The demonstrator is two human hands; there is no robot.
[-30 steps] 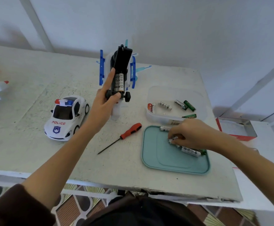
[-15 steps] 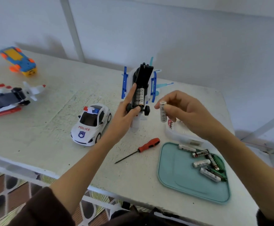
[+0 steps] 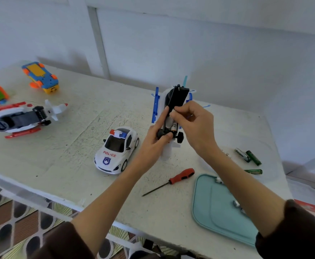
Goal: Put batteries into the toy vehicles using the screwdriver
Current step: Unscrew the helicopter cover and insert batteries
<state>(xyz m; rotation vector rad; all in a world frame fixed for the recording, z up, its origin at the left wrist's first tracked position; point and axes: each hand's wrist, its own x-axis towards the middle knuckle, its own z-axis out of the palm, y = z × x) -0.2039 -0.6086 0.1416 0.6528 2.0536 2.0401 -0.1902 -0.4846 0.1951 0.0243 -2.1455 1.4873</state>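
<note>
Forearm cover hides most of the teal tray [image 3: 205, 206] at five o'clock: only the metal ends of a few batteries [image 3: 236, 203] peek out beside the right arm, and how many lie there cannot be told. Three more loose batteries [image 3: 253, 157] at three o'clock sit in something clear whose edges are too faint to make out. The toy aircraft [image 3: 177, 98], white with blue struts, stands on end at the centre of the table [image 3: 78, 165], its black underside facing the camera. The left hand [image 3: 155, 136] grips its lower body, thumb by the wheels. The right hand [image 3: 194, 124] has its fingers curled, pinching a battery [image 3: 173, 126] at the open compartment; how far in it sits is unclear. The red-handled screwdriver [image 3: 181, 176] lies untouched at six o'clock, the police car [image 3: 117, 150] at eight.
</note>
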